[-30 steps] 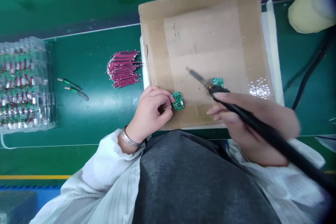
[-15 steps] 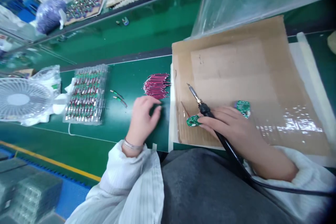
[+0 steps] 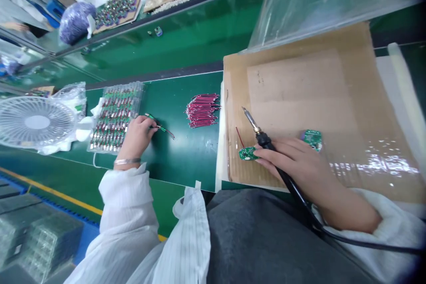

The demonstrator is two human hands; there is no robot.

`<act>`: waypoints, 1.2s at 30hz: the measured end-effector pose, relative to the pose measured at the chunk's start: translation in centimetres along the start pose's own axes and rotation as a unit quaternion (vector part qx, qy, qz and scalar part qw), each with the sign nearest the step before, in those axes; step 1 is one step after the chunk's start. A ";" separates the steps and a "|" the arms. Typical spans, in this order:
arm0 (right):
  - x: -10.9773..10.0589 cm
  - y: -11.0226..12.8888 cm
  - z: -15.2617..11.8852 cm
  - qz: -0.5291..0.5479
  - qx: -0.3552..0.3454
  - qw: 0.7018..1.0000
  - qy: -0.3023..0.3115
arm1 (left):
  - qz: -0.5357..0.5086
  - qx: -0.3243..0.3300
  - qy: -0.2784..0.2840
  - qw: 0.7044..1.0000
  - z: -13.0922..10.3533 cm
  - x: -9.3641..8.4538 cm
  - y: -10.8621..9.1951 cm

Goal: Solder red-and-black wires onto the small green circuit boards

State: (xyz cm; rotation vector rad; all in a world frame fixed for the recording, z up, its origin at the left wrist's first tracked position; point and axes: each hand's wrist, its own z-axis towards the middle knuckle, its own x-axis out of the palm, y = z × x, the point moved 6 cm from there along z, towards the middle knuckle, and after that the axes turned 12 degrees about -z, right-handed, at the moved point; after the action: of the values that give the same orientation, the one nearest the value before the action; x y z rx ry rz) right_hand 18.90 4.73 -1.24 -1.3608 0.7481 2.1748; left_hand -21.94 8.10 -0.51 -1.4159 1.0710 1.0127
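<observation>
My left hand (image 3: 137, 135) is closed at the fingertips on a small wired green part (image 3: 167, 132) at the left of the bench. A second such part (image 3: 149, 116) lies just beyond the fingers. My right hand (image 3: 297, 159) grips a black-handled soldering iron (image 3: 265, 139), its metal tip pointing up and left above the cardboard. Under the fingers of that hand is a green circuit board (image 3: 248, 153) with a red wire (image 3: 240, 136) sticking up from it. Another green circuit board (image 3: 313, 139) lies on the cardboard behind my right hand.
A cardboard sheet (image 3: 293, 84) covers the right of the green bench. A pile of red-and-black wires (image 3: 202, 110) lies mid-bench. Left stand a clear tray (image 3: 141, 93) full of small parts and a white fan (image 3: 36, 122). Plastic sheeting (image 3: 319, 4) hangs at the back.
My left hand has moved left from beside the wire pile to the wired green parts and closed on one, shifting it slightly. My right hand keeps its hold on the soldering iron.
</observation>
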 end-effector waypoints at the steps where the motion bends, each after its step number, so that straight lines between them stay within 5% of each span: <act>1: -0.2 0.1 0.2 -0.006 0.001 1.000 0.001 | -0.002 0.008 0.002 1.000 -0.2 0.3 -0.5; 10: -0.3 0.4 0.5 -0.025 0.005 1.000 0.002 | -0.030 0.074 0.042 0.996 -1.9 1.8 -6.4; 14: -0.7 0.4 0.5 0.002 0.015 1.000 0.000 | -0.173 0.045 -0.004 0.984 -3.1 0.6 -10.1; 19: -3.5 -0.2 1.3 0.070 0.139 0.985 -0.072 | -0.481 0.077 0.033 0.873 -4.2 2.3 -18.1; 23: -4.4 -0.3 1.4 0.099 0.233 0.966 -0.053 | -0.580 0.041 0.084 0.809 -4.3 4.3 -22.1; 31: -3.7 -0.1 1.4 0.376 0.310 0.862 -0.138 | -0.602 0.077 0.133 0.784 -4.7 4.7 -24.8; 36: -4.4 0.1 1.6 0.290 0.301 0.896 -0.151 | -0.603 0.081 0.117 0.785 -4.7 4.7 -25.2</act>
State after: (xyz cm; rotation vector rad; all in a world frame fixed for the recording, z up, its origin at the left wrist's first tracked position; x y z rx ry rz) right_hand 19.54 5.28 3.36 -0.4973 1.6789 2.1868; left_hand 3.73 4.40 1.46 -1.6761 0.2037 -0.1994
